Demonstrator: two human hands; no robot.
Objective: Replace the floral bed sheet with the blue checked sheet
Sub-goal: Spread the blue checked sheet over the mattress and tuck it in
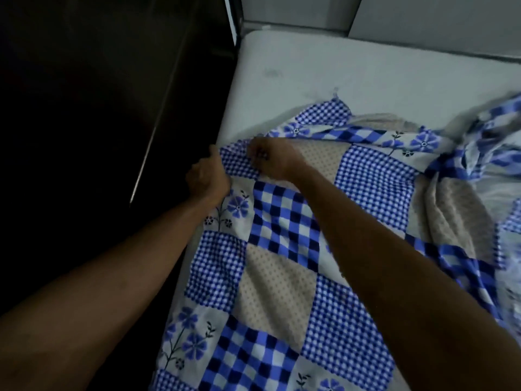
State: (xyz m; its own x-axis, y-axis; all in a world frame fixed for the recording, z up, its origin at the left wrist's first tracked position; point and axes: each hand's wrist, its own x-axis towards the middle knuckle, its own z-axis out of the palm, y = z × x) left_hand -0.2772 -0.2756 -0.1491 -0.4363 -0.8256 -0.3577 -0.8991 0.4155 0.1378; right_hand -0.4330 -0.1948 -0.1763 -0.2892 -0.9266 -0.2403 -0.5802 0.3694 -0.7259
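Two hands hold the blue checked sheet (282,221) on a partly bare mattress (310,74).

The soft patchwork cloth, in squares of fine and broad blue check, blue flowers and beige dots, lies flat along the mattress's left edge and bunches into folds at the right. The left hand (207,179) has its grip curled on the sheet's corner at that edge. The right hand (270,159), just beside it, is clamped on the same top hem. Smooth white mattress lies uncovered beyond.

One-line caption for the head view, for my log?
Left hand and right hand grip the blue checked sheet at the bare mattress edge, far corner uncovered.
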